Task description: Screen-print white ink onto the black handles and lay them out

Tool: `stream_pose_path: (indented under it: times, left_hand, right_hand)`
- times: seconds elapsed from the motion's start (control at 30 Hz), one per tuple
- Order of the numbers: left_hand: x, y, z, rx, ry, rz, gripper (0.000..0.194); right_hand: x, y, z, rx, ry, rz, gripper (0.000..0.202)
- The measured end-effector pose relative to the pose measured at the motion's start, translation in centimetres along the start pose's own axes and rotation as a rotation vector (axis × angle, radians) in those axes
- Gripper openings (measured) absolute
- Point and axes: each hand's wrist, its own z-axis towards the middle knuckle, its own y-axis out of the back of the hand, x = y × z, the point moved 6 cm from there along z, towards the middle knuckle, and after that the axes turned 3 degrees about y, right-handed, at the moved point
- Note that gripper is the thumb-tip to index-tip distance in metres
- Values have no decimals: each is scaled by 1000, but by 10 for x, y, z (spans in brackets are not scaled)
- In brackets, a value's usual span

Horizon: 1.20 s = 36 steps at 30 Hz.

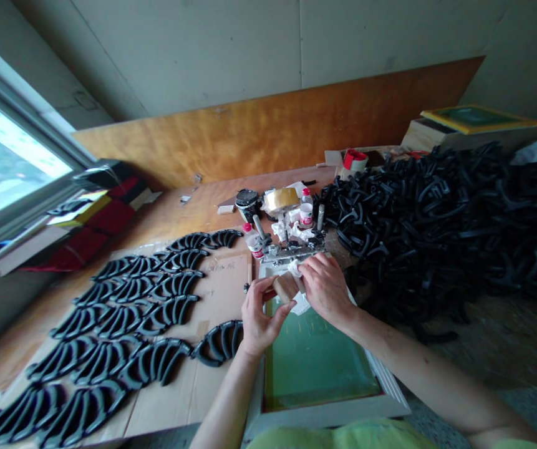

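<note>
From my end, the biggest thing in view is the wooden surface, which carries the lot. On its right sprawls a heap of loose black parts, tangled every which way. On its left, a cardboard sheet bears neat rows of black parts, nested side by side; one short set lies apart from the others, near the screen frame. I judge the work well underway but far from finished: a fair number are laid out in order, while the heap, which looks the larger share, is unsorted.

The screen frame with its green panel sits in front of me between the two lots, its long axis running from my body toward the metal clamp at its far end.

Over that far end is the wooden block, raised above the panel. My left hand pinches it between thumb and fingers. My right hand has its fingers bunched around a white tissue at the block's upper right side. The block is tilted, broad face toward me; its long axis seems to slant from upper left to lower right, though my fingers cover too much of it to be sure.
</note>
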Motion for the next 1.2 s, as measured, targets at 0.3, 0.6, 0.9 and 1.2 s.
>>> stream_pose_path:
  times: [0.3, 0.6, 0.9, 1.2]
  left_hand:
    - [6, 5, 1, -34, 17, -16, 49]
    - [18, 9, 6, -98, 97, -222, 49]
    - [42, 24, 25, -274, 231, -563, 39]
    - [56, 21, 22, -259, 351, -666, 43]
  right_hand:
    - [-1, 2, -6, 65, 28, 81, 14]
    - [0, 7, -17, 169, 90, 106, 10]
    - [-21, 29, -24, 86, -79, 598, 18]
    - [-56, 8, -23, -37, -684, 1350, 20]
